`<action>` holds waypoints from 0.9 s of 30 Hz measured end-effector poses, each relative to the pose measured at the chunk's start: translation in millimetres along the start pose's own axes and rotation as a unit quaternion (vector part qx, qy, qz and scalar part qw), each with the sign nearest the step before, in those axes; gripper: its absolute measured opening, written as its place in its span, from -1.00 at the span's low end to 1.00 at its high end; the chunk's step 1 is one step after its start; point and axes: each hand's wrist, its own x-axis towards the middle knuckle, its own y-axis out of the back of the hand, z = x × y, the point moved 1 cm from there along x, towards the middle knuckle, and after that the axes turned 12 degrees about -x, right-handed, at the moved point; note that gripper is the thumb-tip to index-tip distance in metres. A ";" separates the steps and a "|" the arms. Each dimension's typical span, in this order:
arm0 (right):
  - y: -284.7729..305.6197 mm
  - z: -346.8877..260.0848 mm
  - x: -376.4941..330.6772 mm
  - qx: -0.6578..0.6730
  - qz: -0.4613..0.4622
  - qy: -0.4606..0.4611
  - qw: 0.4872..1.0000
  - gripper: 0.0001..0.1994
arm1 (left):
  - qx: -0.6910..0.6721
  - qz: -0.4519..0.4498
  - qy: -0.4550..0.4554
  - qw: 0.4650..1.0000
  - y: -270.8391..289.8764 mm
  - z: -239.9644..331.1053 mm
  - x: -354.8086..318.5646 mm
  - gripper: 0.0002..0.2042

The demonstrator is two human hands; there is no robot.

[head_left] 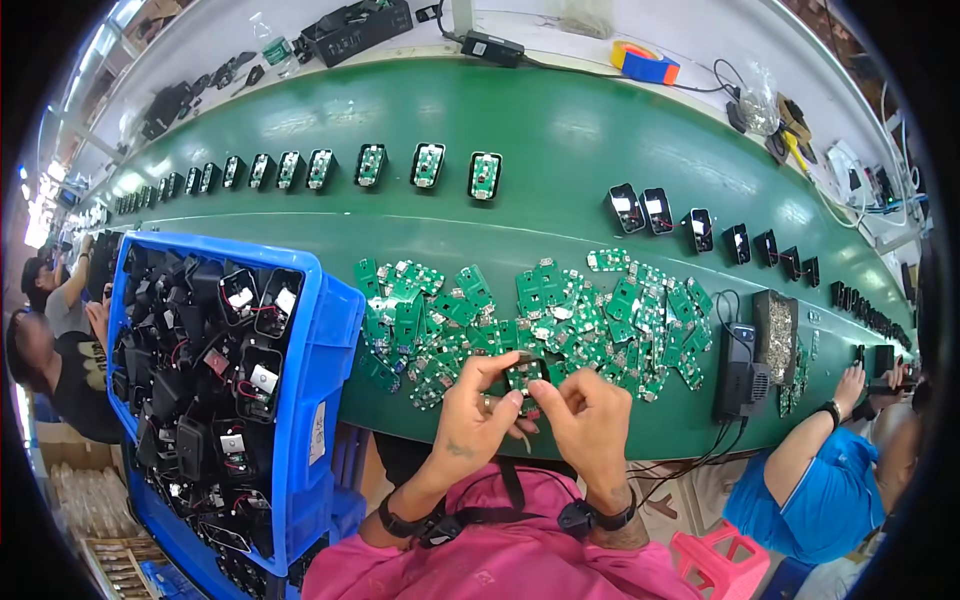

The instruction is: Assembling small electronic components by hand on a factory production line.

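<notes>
A small black plastic housing (pixel 525 374) is held up over the near edge of the green bench. My left hand (pixel 474 410) is closed around its left side, thumb and forefinger gripping it. From the other side, my right hand (pixel 590 415) pinches at the housing's lower right edge; whether a small part sits between those fingertips is hidden. Something pale and greenish shows inside the housing, too small to make out. Just beyond my hands lies a loose heap of green circuit boards (pixel 560 310).
A blue crate (pixel 318 330) of black housings with wires stands at left. Housings with boards (pixel 485 176) form a row across the bench; more housings (pixel 700 231) line the right. A black power unit (pixel 740 370) sits near right. Co-workers (pixel 815 490) work at both sides. A pink stool (pixel 722 560) stands below.
</notes>
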 end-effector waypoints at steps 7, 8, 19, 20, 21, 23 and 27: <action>-6.7 -1.1 10.4 0.110 -0.079 0.030 0.990 -0.58 | -0.059 -0.021 0.065 0.996 4.3 6.2 12.8 -0.65; -4.8 -2.7 11.2 0.109 -0.084 0.026 0.990 -0.58 | -0.061 -0.017 0.070 0.996 5.8 8.6 14.5 -0.65; -20.9 -0.9 10.7 0.158 -0.083 0.001 0.984 -0.63 | 0.047 -0.014 0.009 0.999 5.6 3.0 13.7 -0.66; -23.6 1.9 10.0 0.167 -0.047 0.022 0.985 -0.64 | 0.077 -0.023 0.006 0.997 3.1 4.3 13.2 -0.67; -25.5 4.2 9.4 0.166 -0.045 0.023 0.985 -0.64 | 0.094 -0.013 -0.019 0.995 -2.6 3.7 12.3 -0.66; -26.5 7.8 7.8 0.199 -0.027 0.006 0.980 -0.66 | 0.138 -0.029 -0.032 0.990 -0.9 -1.4 14.1 -0.64; -20.0 5.1 9.0 0.206 -0.074 -0.038 0.975 -0.65 | 0.185 -0.047 -0.017 0.982 4.6 2.9 19.8 -0.64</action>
